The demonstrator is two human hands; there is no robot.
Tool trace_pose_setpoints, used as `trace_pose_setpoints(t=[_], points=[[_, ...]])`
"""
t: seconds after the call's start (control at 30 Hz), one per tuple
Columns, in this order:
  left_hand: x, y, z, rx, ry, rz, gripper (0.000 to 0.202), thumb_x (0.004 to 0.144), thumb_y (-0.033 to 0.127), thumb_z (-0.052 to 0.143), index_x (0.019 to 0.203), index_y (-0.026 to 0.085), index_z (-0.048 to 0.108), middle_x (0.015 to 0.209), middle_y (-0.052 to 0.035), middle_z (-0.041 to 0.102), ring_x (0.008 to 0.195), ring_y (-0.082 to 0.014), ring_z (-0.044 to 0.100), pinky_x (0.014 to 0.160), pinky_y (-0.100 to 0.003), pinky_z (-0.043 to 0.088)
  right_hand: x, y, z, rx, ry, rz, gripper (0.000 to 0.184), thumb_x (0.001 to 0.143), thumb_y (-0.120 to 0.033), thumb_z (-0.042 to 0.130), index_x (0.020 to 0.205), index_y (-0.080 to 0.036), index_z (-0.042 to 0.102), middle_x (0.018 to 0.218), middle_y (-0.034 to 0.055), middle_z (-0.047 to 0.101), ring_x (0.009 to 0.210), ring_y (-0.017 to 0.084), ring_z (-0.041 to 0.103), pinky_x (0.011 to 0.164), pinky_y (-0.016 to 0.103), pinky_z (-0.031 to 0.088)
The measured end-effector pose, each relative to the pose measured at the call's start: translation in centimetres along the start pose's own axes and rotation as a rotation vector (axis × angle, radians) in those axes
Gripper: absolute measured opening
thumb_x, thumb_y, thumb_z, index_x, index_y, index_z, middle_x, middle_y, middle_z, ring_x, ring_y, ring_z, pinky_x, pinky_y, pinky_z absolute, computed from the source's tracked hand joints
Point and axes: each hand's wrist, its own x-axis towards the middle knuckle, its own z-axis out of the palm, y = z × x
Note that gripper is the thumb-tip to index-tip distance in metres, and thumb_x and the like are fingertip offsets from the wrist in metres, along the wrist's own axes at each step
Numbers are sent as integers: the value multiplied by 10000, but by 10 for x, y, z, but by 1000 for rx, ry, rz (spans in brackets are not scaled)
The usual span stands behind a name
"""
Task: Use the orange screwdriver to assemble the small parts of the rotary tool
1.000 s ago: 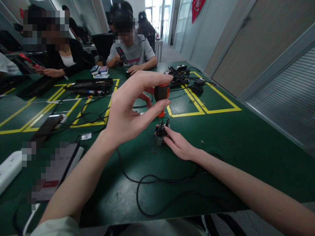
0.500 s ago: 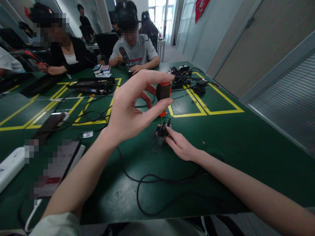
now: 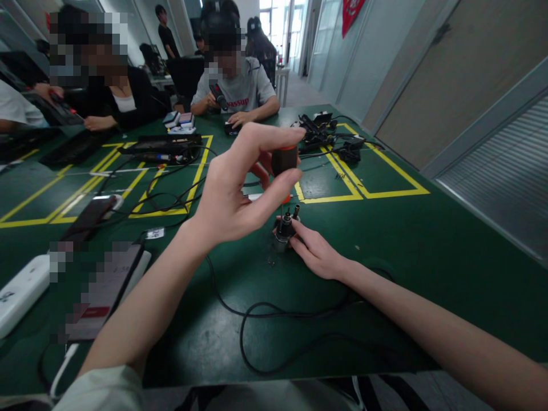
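Note:
My left hand (image 3: 244, 182) is closed on a short screwdriver (image 3: 285, 161) with a dark and orange handle, the index finger on its top and the thumb at its side. The thin shaft points straight down to a small black and silver cylindrical part (image 3: 282, 233), which looks like a motor or pump with posts on top. My right hand (image 3: 314, 251) grips that part from the right and steadies it upright on the green table (image 3: 428, 274). Whether the tip sits in a screw is too small to tell. Tiny screws (image 3: 271, 262) lie just in front of the part.
A black cable (image 3: 244, 337) loops across the near table. Phones (image 3: 107, 291) and a white power strip (image 3: 23, 294) lie at left. Black cables and devices (image 3: 317, 134) are piled at back right. Across the table, a person (image 3: 235, 85) holds a dark tool.
The screwdriver's handle has turned slightly between my left fingers, showing less orange. My right hand keeps its hold on the part. The whole view has shifted a little.

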Motion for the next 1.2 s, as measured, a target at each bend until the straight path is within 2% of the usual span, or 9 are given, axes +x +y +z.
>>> trace_pose_setpoints(t=[0.13,0.4,0.53,0.6,0.73,0.83,0.97,1.03,1.2], points=[[1,1,-5,-48,-66,-55,327,1005,237,610,1328,287,607,1320,-52,698,1185,-239,730,737,-293,690,0,0,0,-4,-6,10,490,1088,-259,396,1575,-203,404,1423,164,671,1302,302,661,1100,518,540],[5,2,-8,2,-33,-59,414,898,223,785,1285,311,667,1329,-32,717,1049,-190,766,646,-225,653,1,-1,-2,0,-15,12,505,1079,-243,407,1583,-219,393,1448,155,659,1317,294,653,1114,515,534],[5,2,-8,30,-68,-51,390,918,171,734,1292,264,673,1267,-42,749,1016,-193,768,694,-240,673,1,-1,-1,-6,-14,7,506,1083,-252,402,1587,-210,390,1449,159,659,1319,294,653,1121,516,527],[6,5,-8,-8,-101,-51,433,913,114,702,1324,238,654,1311,-54,731,1031,-206,772,737,-261,694,1,0,-1,-10,-14,8,511,1085,-258,403,1593,-205,386,1437,161,667,1305,296,661,1120,517,527],[7,9,-10,-68,-147,-57,472,913,73,687,1344,261,648,1392,-43,695,1165,-236,746,812,-278,707,1,-1,0,-7,-4,7,516,1083,-260,406,1597,-212,385,1448,157,660,1314,299,656,1124,520,526],[7,6,-10,-40,-139,-53,520,902,134,744,1368,334,629,1438,-23,663,1208,-239,719,702,-248,680,1,-1,0,-2,-10,10,522,1082,-252,408,1602,-222,377,1440,151,666,1305,297,661,1115,528,533],[6,1,-9,6,-94,-36,506,878,220,795,1342,348,636,1400,-32,674,964,-187,760,528,-235,593,0,0,-1,3,-7,6,527,1081,-243,412,1606,-227,371,1467,153,648,1335,298,643,1130,541,520],[5,1,-8,6,-115,-39,485,887,204,776,1334,330,635,1357,-40,691,919,-176,763,565,-246,615,0,0,-1,2,-13,9,519,1081,-244,412,1598,-220,379,1463,159,651,1328,300,648,1125,539,524],[5,7,-10,-67,-137,-85,491,902,128,720,1350,308,626,1363,-61,693,1045,-214,773,722,-285,684,1,-1,-1,-2,-18,10,495,1085,-258,395,1574,-179,395,1436,187,663,1306,310,662,1105,533,537]])
